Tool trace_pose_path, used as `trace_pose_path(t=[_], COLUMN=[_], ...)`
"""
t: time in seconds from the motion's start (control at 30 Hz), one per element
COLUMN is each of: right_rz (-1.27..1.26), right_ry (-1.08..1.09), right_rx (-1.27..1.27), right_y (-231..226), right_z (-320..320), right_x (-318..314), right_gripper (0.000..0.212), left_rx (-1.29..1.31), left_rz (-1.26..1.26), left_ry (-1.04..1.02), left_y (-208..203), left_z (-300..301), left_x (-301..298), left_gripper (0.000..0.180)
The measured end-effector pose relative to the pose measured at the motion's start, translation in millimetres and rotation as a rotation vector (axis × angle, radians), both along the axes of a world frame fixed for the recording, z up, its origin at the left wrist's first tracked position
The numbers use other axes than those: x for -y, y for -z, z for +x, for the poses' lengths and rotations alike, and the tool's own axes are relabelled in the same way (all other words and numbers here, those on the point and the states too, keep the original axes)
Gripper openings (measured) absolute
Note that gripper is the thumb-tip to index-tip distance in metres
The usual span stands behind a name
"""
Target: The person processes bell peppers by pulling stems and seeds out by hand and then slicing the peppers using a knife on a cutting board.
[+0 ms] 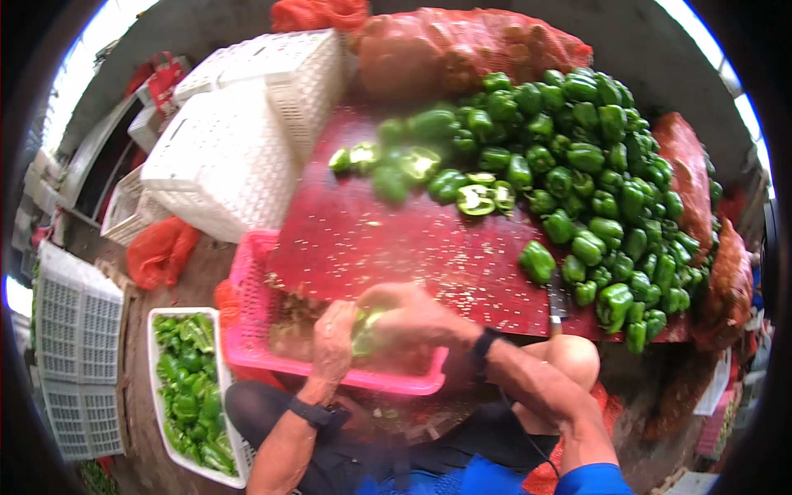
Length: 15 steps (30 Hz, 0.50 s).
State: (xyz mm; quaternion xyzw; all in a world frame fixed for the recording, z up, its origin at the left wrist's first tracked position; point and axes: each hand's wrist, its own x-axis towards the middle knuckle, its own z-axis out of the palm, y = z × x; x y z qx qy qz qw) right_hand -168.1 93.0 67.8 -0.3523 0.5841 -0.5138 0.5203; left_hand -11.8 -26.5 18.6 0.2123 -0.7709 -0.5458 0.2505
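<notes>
Above the pink plastic basket (247,351), my two hands are close together at a cut green bell pepper (364,332). My left hand (332,342) is closed around its left side. From the right my right hand (412,318) reaches over the pepper; motion smears its fingers, so their grip is unclear. Peelings or cores, too blurred to make out, lie in the basket. Cut pepper halves (476,200) rest on the red tabletop (371,247), which is strewn with pale seeds. A knife (558,299) lies near the table's front edge, beside whole peppers.
A large heap of whole green peppers (586,157) covers the table's right side. Red mesh sacks (462,49) stand behind and to the right. White crates (223,157) are stacked at the left. A white crate of cut peppers (194,388) sits on the floor by my left knee.
</notes>
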Motion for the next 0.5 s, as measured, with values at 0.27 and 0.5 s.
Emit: trace_pose_path(t=[0.27,0.5], right_rz=[-0.081,-0.072], right_ry=[-0.09,0.417], right_rx=[-0.063,-0.993], right_y=[13,82], right_z=[-27,-125], right_x=[1,9], right_gripper=[0.028,0.01], left_rx=[-0.144,-0.155], left_rz=[0.854,0.982], left_ry=[-0.205,-0.132], left_y=[23,-2], left_z=[12,31], left_x=[27,35], left_gripper=[0.017,0.017])
